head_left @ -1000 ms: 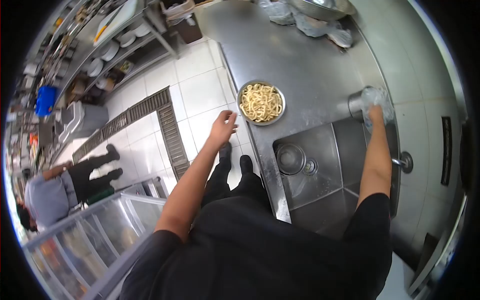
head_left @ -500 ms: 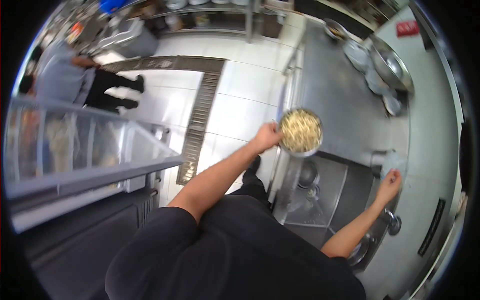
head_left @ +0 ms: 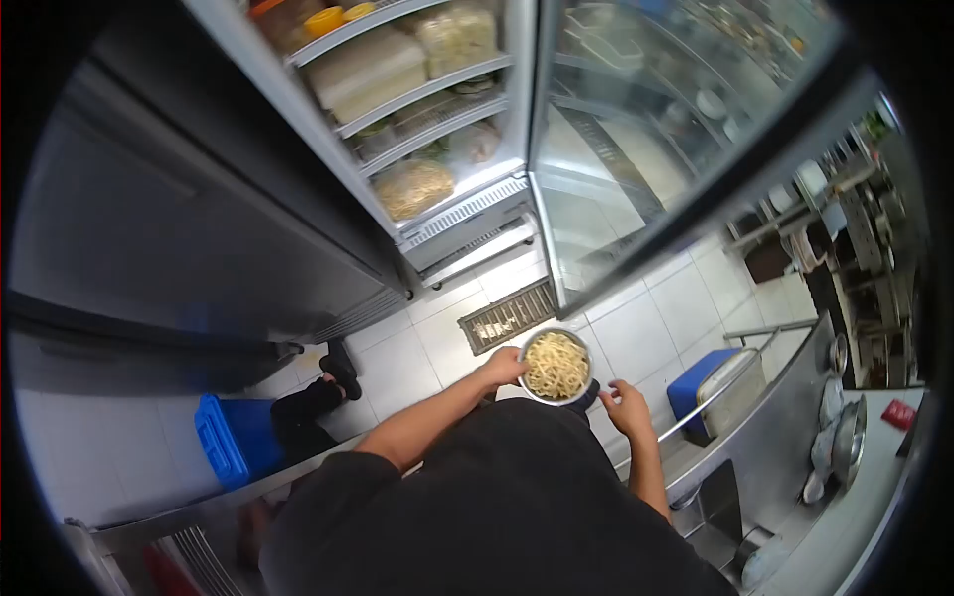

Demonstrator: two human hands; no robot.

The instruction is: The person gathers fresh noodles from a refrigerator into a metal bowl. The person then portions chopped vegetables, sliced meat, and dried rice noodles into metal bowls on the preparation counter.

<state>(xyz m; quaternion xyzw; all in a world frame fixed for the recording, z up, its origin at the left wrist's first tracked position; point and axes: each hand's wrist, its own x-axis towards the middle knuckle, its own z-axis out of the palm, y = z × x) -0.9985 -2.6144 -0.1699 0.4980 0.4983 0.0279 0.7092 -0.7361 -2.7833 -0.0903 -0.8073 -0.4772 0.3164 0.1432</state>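
My left hand (head_left: 505,367) grips the left rim of a round metal bowl (head_left: 570,402), thumb over the edge. Pale yellow strips (head_left: 556,366), perhaps noodles or cut potato, fill it nearly to the brim. The bowl is held level in front of my body, above the tiled floor. Just right of the bowl, my right hand (head_left: 626,405) hangs apart from it with loosely curled, separated fingers and nothing visible in them. Ahead of me is a refrigerator with shelves (head_left: 427,87) of bagged food and containers; its glass door (head_left: 606,179) stands open.
A dark cabinet (head_left: 199,199) fills the left side. Another person's leg (head_left: 306,412) shows beside a blue bin (head_left: 234,437). A floor drain grate (head_left: 509,316) lies before the refrigerator. At right are a metal counter (head_left: 735,452), a blue-and-white cooler (head_left: 717,387) and a large metal bowl (head_left: 851,442).
My view has swung left from the sink and counter to the open refrigerator. The bowl came along in my left hand. My right hand moved from beyond the sink to beside the bowl.
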